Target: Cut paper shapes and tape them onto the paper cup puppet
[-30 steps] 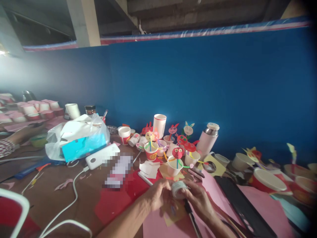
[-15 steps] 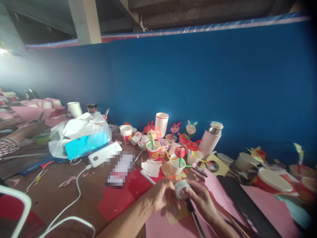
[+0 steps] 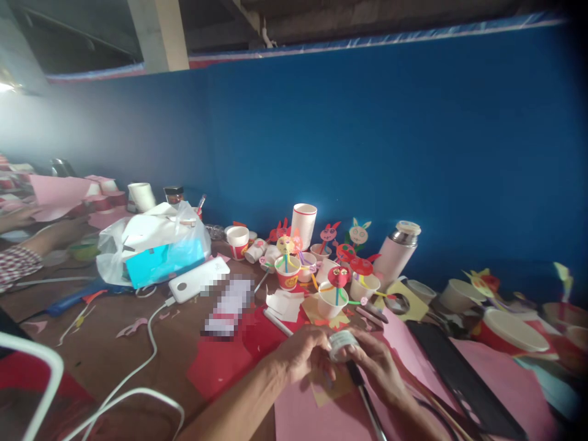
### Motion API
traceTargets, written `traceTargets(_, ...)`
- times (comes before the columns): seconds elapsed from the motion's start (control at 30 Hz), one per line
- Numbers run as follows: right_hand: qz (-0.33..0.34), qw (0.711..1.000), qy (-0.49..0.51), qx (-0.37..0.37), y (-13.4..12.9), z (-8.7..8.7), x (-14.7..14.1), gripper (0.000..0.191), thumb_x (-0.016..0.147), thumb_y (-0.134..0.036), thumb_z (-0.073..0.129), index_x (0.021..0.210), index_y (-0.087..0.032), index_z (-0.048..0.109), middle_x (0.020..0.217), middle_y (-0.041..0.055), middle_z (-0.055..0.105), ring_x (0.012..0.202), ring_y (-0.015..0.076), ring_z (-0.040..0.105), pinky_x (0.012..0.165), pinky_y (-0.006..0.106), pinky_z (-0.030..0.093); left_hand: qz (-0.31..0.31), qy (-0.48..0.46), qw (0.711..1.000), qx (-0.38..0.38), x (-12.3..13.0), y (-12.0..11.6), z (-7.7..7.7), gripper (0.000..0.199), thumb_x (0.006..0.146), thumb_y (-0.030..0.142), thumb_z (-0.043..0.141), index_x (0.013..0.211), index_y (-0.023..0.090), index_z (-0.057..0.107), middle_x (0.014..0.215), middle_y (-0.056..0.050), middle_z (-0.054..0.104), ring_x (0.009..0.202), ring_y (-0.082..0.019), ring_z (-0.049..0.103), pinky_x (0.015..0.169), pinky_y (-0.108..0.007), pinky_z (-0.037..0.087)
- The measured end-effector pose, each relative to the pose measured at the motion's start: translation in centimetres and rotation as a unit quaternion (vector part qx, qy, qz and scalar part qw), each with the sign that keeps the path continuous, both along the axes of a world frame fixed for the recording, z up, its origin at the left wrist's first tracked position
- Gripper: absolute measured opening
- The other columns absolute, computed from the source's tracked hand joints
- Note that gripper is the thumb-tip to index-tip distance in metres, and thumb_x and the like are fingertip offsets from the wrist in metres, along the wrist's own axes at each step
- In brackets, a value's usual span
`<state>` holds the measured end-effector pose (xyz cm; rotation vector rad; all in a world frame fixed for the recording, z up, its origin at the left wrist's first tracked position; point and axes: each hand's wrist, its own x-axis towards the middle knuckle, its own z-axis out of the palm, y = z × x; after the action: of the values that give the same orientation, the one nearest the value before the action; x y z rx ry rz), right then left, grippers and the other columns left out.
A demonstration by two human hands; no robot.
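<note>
while both my left hand (image 3: 301,354) and right hand (image 3: 374,364) pinch the tape roll (image 3: 340,344), just beyond it a paper cup (image 3: 331,300) holds a red-faced straw puppet (image 3: 339,278).

Left hand (image 3: 301,354), right hand (image 3: 374,364) bare; forearms unsleeved, no gloves

Both hands, left hand (image 3: 301,354) and right hand (image 3: 374,365), pinch a small tape roll (image 3: 342,344) above pink paper (image 3: 321,410) on the cluttered tabletop (image 3: 114,349).
</note>
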<state>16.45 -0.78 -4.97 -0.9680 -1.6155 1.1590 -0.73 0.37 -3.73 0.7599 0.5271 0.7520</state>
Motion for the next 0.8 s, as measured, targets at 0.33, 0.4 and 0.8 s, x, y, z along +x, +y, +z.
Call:
traceTargets(0.33,-0.003,0.996,0.074,-0.042,0.4,-1.6,0.3,0.019,0.083,-0.036,0.056,0.095,-0.024,0.065,0.083,0.0007,0.067,0.075,0.0181,0.058,0.071,0.027,0.044,-0.004,-0.009,1.000,0.008,0.1,-0.2,0.4,0.031,0.058,0.023,0.052,0.080,0.005,0.063,0.069,-0.009,0.058,0.056,-0.017,0.061,0.042,-0.023,0.044)
traceTargets(0.4,0.000,0.994,0.096,-0.056,0.4,-1.9,0.3,0.020,0.083,-0.036,0.056,0.097,-0.024,0.065,0.085,0.0013,0.068,0.075,0.0184,0.059,0.072,0.028,0.045,0.022,0.018,0.999,0.015,0.1,-0.3,0.6,0.030,0.061,0.028,0.055,0.080,0.005,0.062,0.066,-0.008,0.058,0.052,-0.015,0.058,0.041,-0.022,0.043)
traceTargets(0.8,-0.053,0.996,0.047,-0.063,0.2,-0.3,-0.4,0.024,0.078,-0.039,0.061,0.092,-0.021,0.069,0.086,0.0045,0.071,0.077,0.0215,0.063,0.071,0.030,0.049,0.006,0.027,0.998,-0.056,-0.1,0.1,-0.2,0.033,0.056,0.025,0.049,0.082,0.007,0.058,0.066,-0.009,0.059,0.054,-0.018,0.059,0.039,-0.024,0.043)
